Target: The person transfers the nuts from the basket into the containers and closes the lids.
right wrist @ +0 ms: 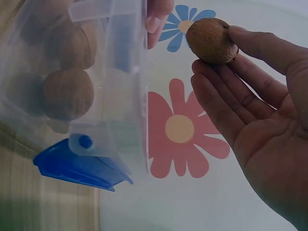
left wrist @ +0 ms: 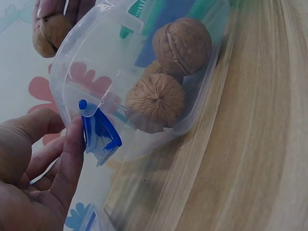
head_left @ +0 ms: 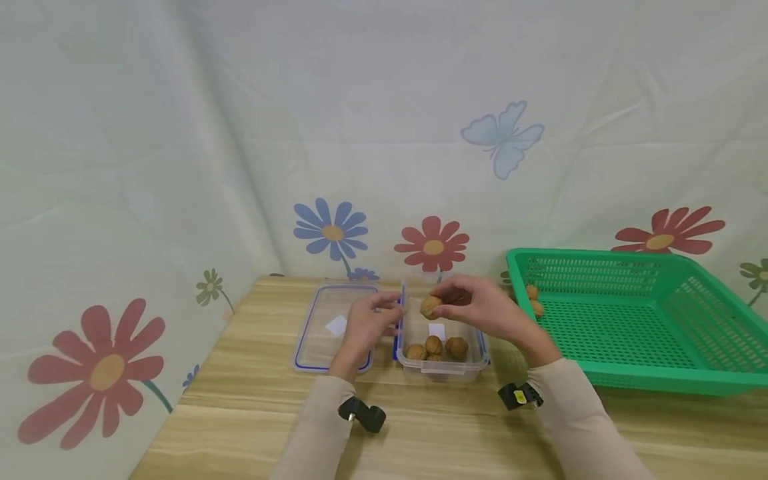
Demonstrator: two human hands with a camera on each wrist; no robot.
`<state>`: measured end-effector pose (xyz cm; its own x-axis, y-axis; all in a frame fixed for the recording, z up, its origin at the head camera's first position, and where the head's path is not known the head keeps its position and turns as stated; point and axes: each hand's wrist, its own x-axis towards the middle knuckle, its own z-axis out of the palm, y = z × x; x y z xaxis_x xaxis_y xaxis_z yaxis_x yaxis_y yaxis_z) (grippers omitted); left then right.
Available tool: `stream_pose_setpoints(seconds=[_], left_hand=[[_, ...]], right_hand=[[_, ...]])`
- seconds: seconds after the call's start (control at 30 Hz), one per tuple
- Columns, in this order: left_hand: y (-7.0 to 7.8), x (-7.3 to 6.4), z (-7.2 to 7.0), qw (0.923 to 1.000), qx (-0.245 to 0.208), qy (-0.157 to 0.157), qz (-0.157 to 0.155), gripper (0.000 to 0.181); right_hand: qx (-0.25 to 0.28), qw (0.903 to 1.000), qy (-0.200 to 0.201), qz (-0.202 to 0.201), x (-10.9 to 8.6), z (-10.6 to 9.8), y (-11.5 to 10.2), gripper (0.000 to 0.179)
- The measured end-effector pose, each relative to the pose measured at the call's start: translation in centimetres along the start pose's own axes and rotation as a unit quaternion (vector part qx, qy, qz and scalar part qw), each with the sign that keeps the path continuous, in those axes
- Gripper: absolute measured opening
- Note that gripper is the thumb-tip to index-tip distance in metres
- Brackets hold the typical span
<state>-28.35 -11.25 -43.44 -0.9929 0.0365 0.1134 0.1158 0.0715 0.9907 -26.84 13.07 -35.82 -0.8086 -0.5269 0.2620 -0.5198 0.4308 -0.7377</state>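
My right hand point(head_left: 480, 308) pinches a walnut point(head_left: 430, 307) between thumb and fingers, above a clear plastic box point(head_left: 443, 368). The right wrist view shows this walnut point(right wrist: 211, 41) raised beyond the box rim, with the palm facing it. Several walnuts point(head_left: 434, 345) lie inside the box at its near end. My left hand point(head_left: 370, 323) is at the box's left side, its fingers fairly straight. In the left wrist view, those fingers point(left wrist: 72, 161) touch the box by a blue clip point(left wrist: 101, 132), which hangs unfastened.
A clear lid point(head_left: 312, 340) with a blue seal lies left of the box on the wooden table point(head_left: 240, 407). To the right stands a big green basket point(head_left: 648, 377), with walnuts point(head_left: 536, 308) against its left wall. Behind the table hangs a flowered curtain point(head_left: 384, 120).
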Motion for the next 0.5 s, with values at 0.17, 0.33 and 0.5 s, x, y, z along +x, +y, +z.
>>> stream_pose_setpoints(seconds=[0.17,0.33,0.5], left_hand=[[0.1,-0.2,0.1,1.0000,-0.001,0.003,0.002,0.037],[0.0,-0.1,0.1,1.0000,-0.001,0.007,-0.001,0.035],[-0.1,0.1,0.0,1.0000,-0.004,0.005,-0.003,0.035]], right_hand=[[0.000,0.9999,-0.006,0.008,0.0,0.5,0.5,0.030],[0.002,0.9997,-0.011,0.023,0.1,0.9,0.7,0.027],[0.001,0.9997,-0.015,0.021,0.3,1.4,1.1,0.027]])
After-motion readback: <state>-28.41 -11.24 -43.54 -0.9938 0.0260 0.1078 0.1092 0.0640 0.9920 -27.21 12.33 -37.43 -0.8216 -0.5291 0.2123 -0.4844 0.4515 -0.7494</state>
